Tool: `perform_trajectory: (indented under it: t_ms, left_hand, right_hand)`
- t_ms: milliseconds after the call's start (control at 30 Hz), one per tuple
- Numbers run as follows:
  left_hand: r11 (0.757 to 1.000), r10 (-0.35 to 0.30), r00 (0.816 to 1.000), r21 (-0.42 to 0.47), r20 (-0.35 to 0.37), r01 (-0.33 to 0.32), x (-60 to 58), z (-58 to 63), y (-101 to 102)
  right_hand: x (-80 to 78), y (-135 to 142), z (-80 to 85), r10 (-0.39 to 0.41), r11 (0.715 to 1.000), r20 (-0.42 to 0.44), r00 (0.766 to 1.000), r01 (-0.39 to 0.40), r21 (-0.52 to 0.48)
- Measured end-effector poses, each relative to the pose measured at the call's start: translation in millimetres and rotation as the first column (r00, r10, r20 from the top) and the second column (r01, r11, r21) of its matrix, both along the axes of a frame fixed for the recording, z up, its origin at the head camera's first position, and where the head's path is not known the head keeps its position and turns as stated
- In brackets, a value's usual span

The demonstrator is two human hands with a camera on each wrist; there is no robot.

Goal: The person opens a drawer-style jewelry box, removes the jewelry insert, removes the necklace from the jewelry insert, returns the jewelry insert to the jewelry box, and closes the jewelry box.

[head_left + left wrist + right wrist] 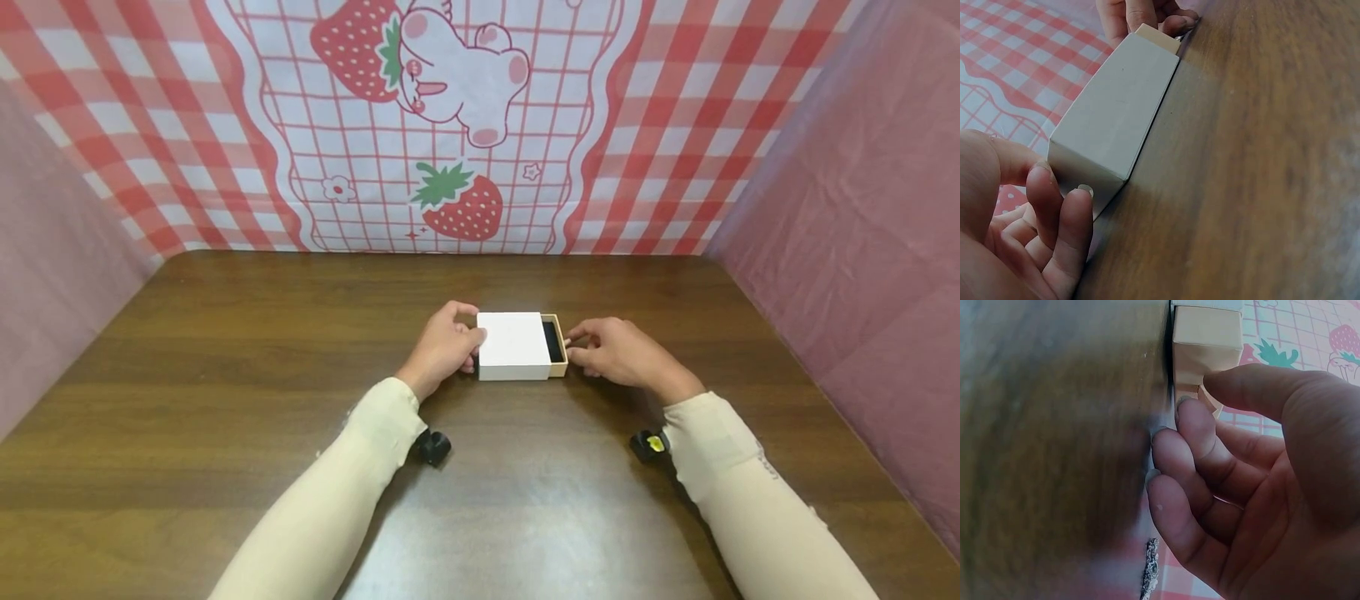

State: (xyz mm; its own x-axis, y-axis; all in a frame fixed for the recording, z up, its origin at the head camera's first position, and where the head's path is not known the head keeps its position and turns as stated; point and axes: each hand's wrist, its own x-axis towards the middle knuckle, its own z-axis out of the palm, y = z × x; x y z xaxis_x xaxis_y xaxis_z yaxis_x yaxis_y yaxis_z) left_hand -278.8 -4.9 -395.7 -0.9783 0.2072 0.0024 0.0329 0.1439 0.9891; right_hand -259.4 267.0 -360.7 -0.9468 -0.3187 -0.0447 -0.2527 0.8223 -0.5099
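Note:
A small white slide-out box (pixel 513 340) lies on the table, its tan drawer (pixel 560 369) sticking partly out of the right end. Black lining (pixel 552 342) shows inside the drawer. At the left end of the white sleeve (pixel 1116 100), my left hand (pixel 444 343) holds it with thumb and bent fingers against the edge. My right hand (pixel 618 350) is at the drawer's outer end. In the right wrist view, its thumb and index finger pinch the drawer (pixel 1207 337) around the notch in its end face, while the other fingers curl near the tabletop.
The brown wooden table (pixel 225 467) surrounds the box. Behind it hangs a red-and-white checked cloth (pixel 637 167) with strawberry prints. Pink cloth (pixel 862 208) covers the sides. A black wrist camera (pixel 433 447) sits under the left sleeve cuff, another camera (pixel 647 446) under the right.

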Motion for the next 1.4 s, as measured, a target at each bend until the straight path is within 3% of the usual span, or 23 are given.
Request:
perform_trajectory:
  t_ms: [1400]
  left_hand:
    - [1.0,0.015,1.0,-0.025,-0.002,-0.015,-2.2,-1.4,0.4]
  right_hand:
    - [2.2,-6.3,0.0,0.017,1.0,0.019,1.0,-0.017,-0.004]
